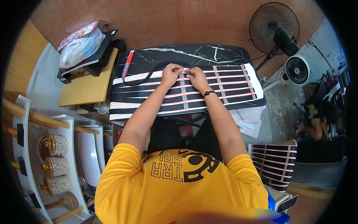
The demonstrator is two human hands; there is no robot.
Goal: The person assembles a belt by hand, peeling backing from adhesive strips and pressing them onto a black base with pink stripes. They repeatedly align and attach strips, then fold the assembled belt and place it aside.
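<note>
Several long black bands with white and pinkish edging [201, 87] lie side by side across the table. Grey cross strips [184, 93] run over them. At the far edge of the bands, my left hand [171, 75] and my right hand [197, 79] almost meet, fingertips pinched. A tiny pale bit shows between them, but what each pinches is too small to make out. A loose black strap [152, 70] curves up from the left and passes behind my hands. Left of it lies a red strip with a white edge [128, 63].
The table [201, 54] has a black marbled top. Two fans [297, 70] stand at the right. Another banded piece [274, 164] hangs beside my right side. At left are a plastic bag [82, 48] on a black machine, a wooden stand [84, 89] and a shelf with jars [57, 164].
</note>
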